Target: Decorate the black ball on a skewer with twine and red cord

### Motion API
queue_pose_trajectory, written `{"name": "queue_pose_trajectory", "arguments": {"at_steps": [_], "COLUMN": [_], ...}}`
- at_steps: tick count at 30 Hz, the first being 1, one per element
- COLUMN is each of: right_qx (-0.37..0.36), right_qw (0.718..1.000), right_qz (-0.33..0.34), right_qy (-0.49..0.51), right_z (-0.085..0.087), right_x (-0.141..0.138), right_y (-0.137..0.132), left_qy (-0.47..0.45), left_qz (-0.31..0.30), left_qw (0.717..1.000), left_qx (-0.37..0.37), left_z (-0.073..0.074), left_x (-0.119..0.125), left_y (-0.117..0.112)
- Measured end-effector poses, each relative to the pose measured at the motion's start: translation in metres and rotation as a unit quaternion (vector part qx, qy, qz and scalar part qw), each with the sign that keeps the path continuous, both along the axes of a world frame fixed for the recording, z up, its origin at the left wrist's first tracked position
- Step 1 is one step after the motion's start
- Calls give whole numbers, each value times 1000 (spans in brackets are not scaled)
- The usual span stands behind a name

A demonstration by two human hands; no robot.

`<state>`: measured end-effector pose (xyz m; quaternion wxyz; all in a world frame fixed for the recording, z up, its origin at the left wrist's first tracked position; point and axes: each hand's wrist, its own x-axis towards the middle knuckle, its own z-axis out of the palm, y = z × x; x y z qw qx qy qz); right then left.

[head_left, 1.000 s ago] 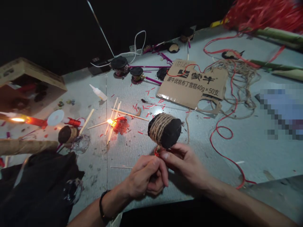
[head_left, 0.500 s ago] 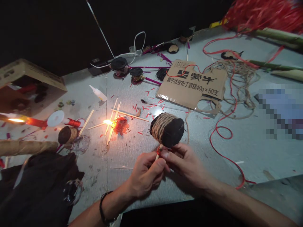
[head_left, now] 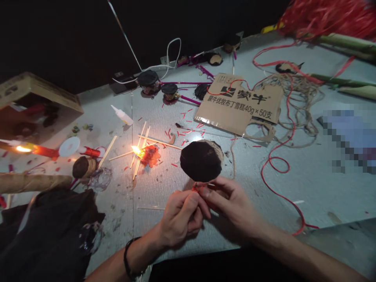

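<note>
Between my hands stands a small handmade rattle drum [head_left: 200, 161], its flat black face turned toward me and twine wrapped round its side. My left hand [head_left: 183, 215] is closed round the drum's wooden stick just below the head; the fingers hide most of the stick. With thumb and fingertips, my right hand [head_left: 225, 199] pinches a bit of red cord [head_left: 196, 188] wound at the neck of the stick. The two hands touch or nearly touch there. How the cord is fastened is hidden by the fingers.
A flame burns in melted red wax [head_left: 151, 156], wooden sticks [head_left: 138, 160] crossing beside it. Another flame burns by a red candle [head_left: 47, 152] at left. A glue bottle [head_left: 122, 114], finished drums [head_left: 148, 81], a cardboard sheet [head_left: 235, 103] and loose twine [head_left: 299, 105] lie around.
The drum has turned about its stick, so the black face now points toward me and the twine side has swung to the right. Both hands stay in nearly the same place.
</note>
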<state>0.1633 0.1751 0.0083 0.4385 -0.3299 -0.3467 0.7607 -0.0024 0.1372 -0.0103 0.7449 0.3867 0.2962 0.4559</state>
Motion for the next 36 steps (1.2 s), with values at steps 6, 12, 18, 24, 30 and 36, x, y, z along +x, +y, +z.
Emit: {"name": "queue_pose_trajectory", "arguments": {"at_steps": [6,12,18,24,30,36], "right_qx": [72,144,169,174,159,147], "right_qw": [990,966,955,948,954,956], "right_qz": [-18,-58,-88,-97,-72,-44], "right_qy": [-121,-206,-228,-247,-242,-251], "right_z": [11,25,23,20,17,16], "right_x": [5,8,7,4,2,0], "right_y": [1,0,-3,-1,1,2], "left_qy": [-21,-12,47,74,-37,-108], "left_qz": [23,18,43,48,37,-9], "left_qw": [999,999,998,996,997,993], "left_qx": [-27,-39,-27,-23,-55,-42], "left_z": [-1,0,2,1,-1,2], "left_x": [1,1,2,0,5,3], "left_y": [3,4,4,2,1,3]}}
